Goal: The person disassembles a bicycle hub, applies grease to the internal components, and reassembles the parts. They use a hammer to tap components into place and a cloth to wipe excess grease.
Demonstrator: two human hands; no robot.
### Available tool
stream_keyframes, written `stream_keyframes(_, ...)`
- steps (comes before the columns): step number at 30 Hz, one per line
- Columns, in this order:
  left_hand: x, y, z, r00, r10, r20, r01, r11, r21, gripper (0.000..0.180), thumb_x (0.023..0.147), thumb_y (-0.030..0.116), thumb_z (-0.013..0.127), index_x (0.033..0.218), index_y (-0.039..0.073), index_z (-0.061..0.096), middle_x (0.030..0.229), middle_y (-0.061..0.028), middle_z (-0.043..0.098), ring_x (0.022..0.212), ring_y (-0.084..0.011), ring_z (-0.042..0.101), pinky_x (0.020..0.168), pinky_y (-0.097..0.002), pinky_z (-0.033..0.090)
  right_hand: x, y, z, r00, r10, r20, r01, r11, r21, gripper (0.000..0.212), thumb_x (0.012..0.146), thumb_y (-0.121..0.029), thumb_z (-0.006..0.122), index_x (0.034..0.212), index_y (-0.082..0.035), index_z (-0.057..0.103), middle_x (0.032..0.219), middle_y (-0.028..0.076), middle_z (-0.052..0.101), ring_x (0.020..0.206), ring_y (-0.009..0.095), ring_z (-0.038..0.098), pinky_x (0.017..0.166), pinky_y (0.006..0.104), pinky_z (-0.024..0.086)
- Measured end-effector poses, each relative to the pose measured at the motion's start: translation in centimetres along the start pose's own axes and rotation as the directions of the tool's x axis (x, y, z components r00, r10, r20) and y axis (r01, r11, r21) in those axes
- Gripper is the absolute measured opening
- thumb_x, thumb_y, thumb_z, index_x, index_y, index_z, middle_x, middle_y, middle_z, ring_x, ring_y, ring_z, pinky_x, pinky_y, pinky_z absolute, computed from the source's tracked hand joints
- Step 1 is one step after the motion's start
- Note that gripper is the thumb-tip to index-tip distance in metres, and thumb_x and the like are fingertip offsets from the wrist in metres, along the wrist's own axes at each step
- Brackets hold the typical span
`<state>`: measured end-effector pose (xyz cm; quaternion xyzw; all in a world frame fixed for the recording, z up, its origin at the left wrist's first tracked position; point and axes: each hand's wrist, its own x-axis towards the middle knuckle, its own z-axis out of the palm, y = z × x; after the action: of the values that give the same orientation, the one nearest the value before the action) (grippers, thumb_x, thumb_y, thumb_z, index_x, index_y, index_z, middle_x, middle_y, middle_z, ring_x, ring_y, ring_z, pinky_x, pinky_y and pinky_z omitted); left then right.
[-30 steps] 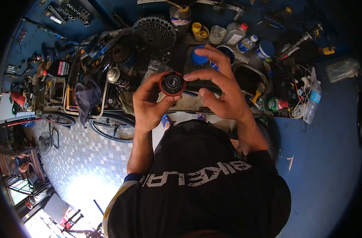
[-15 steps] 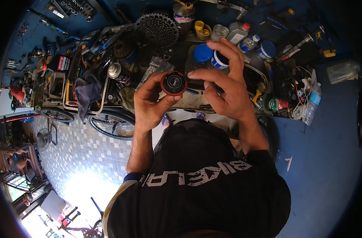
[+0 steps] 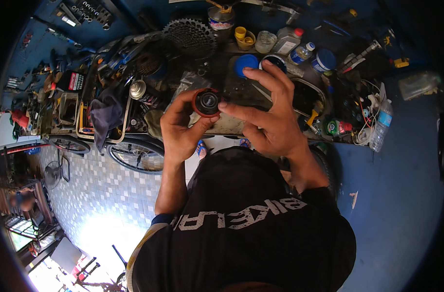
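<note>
My left hand [image 3: 179, 127] grips a red bicycle hub [image 3: 196, 103] by its rim, between thumb and fingers. The hub's end faces up and shows a black recessed middle with a round bearing-like ring. On the hub's right edge rests the extended index fingertip of my right hand [image 3: 275, 119]. The right hand's other fingers are partly raised and spread, and nothing is held in them. Behind the hands on the bench are a clear plastic bag [image 3: 187, 82], a blue lid [image 3: 245, 64] and an open tub [image 3: 275, 60], partly hidden by my right fingers.
A large cassette [image 3: 189, 39] stands at the back of the bench. Bottles, a grey jug [image 3: 287, 41] and a blue-lidded tub [image 3: 324, 60] line the back right. Left of my hands are a spray can [image 3: 139, 90], a dark rag [image 3: 106, 112] and a bicycle wheel [image 3: 136, 155].
My right hand has come left and slightly down, bringing its index fingertip onto the hub's edge. The hub has shifted slightly left in my left hand's grip.
</note>
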<state>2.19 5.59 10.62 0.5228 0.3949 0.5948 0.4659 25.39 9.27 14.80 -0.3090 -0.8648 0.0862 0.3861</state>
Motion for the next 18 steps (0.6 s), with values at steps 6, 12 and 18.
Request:
stream_keyframes(6, 0.1, -1.1, -0.2, 1.0, 0.013, -0.006, -0.013, 1.0, 0.007, 0.043, 0.086, -0.007, 0.084, 0.123, 0.0, 0.064, 0.118, -0.0086, 0.073, 0.109, -0.0144, 0.068, 0.098, -0.0306, 0.054, -0.6, 0.7, 0.2, 0.997, 0.066, 0.041, -0.066, 0.998, 0.007, 0.058, 0.074, -0.006, 0.069, 0.121, -0.037, 0.081, 0.156, 0.012, 0.051, 0.148, 0.043, 0.04, 0.121, 0.0559, 0.033)
stream_keyframes(12, -0.6, -3.4, -1.5, 0.988, -0.154, 0.0, 0.154, 0.983, -0.102, 0.037, 0.094, -0.003, 0.077, 0.124, 0.001, 0.055, 0.117, -0.0135, 0.073, 0.102, -0.0153, 0.069, 0.093, -0.0313, 0.056, -3.0, 13.0, -0.5, 0.951, 0.293, -0.096, -0.308, 0.922, -0.234, 0.045, 0.085, -0.04, 0.083, 0.126, -0.021, 0.08, 0.154, 0.02, 0.05, 0.149, 0.046, 0.036, 0.121, 0.0603, 0.031)
stream_keyframes(18, -2.7, -7.0, -3.4, 0.898, -0.423, 0.121, 0.436, 0.818, -0.374, 0.039, 0.097, 0.0, 0.075, 0.128, 0.001, 0.052, 0.117, -0.0186, 0.073, 0.096, -0.0189, 0.071, 0.084, -0.0315, 0.058, -8.2, 21.4, 2.5, 0.844, 0.492, 0.213, -0.307, 0.769, -0.56, 0.08, 0.076, -0.08, 0.077, 0.126, -0.018, 0.081, 0.162, 0.022, 0.044, 0.157, 0.047, 0.026, 0.123, 0.063, 0.027)
